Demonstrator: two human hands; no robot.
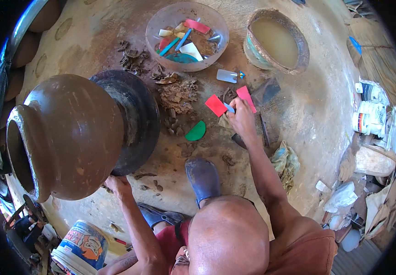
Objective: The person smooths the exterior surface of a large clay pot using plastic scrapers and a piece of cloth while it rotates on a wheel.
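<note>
A large brown clay pot [69, 137] with a wide lipped mouth rests on a dark round wheel [140, 119]. My left hand [117, 182] is curled just under the pot and wheel edge, its fingertips partly hidden. My right hand [240, 114] pinches a small pale blue flat piece [229, 108], between a red card [215, 105] and a pink one [246, 97]. A green half-round scraper [195, 131] lies on the floor to their left. A dark flat piece [269, 90] and a thin dark stick [264, 128] lie beside my right hand.
A bowl of scrapers [154, 34] and a bucket of murky water [278, 43] stand at the back, clay scraps [177, 94] nearby. A cloth [285, 165] lies right. Containers [370, 117] line the right edge, a white tub [79, 247] sits lower left. My sandalled foot [202, 181] is below.
</note>
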